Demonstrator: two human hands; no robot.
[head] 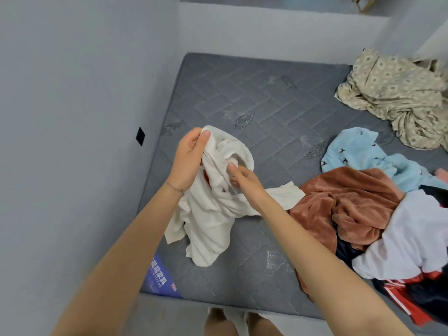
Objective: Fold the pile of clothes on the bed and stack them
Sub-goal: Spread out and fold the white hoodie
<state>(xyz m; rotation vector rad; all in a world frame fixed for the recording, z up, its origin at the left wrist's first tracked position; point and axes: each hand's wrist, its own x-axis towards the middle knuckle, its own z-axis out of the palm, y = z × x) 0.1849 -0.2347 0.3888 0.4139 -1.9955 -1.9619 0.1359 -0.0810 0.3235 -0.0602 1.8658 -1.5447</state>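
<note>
I hold a crumpled white garment (208, 221) up over the left part of the grey mattress (261, 100). My left hand (191, 158) grips its top edge, thumb over the cloth. My right hand (242, 178) pinches a fold just below and to the right. The garment's lower part hangs down and rests on the mattress, with one sleeve trailing right. A pile of unfolded clothes lies at the right: a brown fleece piece (339, 202), a light blue piece with small dark birds (358, 151), a white piece (412, 238) and a red and dark striped piece (412, 294).
A beige patterned sheet (397, 98) is bunched at the mattress's far right corner. A grey wall runs close along the left side, with a black socket plate (140, 136). A blue label (157, 277) marks the near left corner. My legs (232, 323) stand at the near edge.
</note>
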